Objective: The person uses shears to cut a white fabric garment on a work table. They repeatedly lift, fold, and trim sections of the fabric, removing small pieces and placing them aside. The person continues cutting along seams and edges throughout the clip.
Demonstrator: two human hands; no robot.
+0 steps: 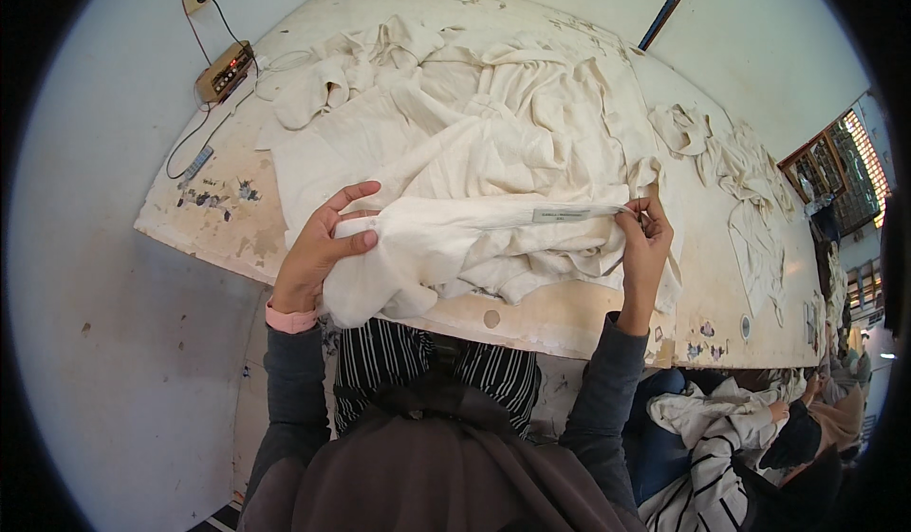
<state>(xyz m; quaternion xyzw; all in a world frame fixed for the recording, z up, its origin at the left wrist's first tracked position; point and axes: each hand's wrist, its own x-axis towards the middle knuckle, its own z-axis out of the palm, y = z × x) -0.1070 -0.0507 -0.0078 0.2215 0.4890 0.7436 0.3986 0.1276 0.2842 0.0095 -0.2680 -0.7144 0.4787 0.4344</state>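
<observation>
A cream cloth garment point(418, 242) is stretched between my two hands over the near edge of the table. My left hand point(323, 247) grips its left end, thumb on top and fingers spread behind the cloth. At the other end, my right hand point(647, 233) pinches the garment's edge between thumb and fingers. Something thin and dark shows at those fingertips, too small to make out. A grey label strip point(562, 214) lies along the upper edge, nearer my right hand. The lower part of the garment hangs in loose folds.
More cream garments point(531, 105) lie heaped on the worn table point(493, 318) beyond my hands. Another cloth pile point(731, 162) is at the right. A small box with red lights point(226, 72) and cables sits far left. At lower right, a person point(712, 456) sits close by, handling cloth.
</observation>
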